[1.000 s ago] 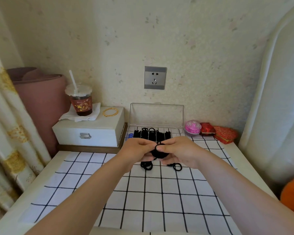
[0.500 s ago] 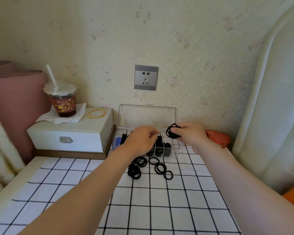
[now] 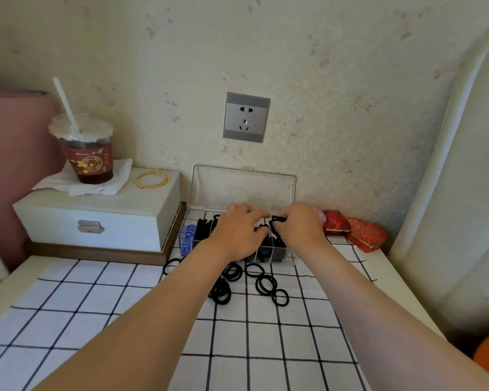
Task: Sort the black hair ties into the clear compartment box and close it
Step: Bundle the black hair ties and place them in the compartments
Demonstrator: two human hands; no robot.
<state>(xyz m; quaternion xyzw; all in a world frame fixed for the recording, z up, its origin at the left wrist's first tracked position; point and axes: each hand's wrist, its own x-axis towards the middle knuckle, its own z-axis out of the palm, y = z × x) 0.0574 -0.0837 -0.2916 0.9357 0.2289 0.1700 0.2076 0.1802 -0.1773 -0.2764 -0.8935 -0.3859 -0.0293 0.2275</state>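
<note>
Over the right end of the clear compartment box (image 3: pixel 290 258), my right hand (image 3: pixel 302 227) pinched a small bunch of black hair ties (image 3: pixel 275 221), fingers curled round it. My left hand (image 3: pixel 237 232) reached across with its fingertips at the bunch; whether they gripped a tie I could not tell. The bunch hung just above the right-hand compartments, loops drooping down. The box's long axis ran left to right, its lid (image 3: pixel 243 187) upright behind. The loose ties (image 3: pixel 266 283) lay on the checked cloth (image 3: pixel 153 320) just before the box, nearer my left hand.
</note>
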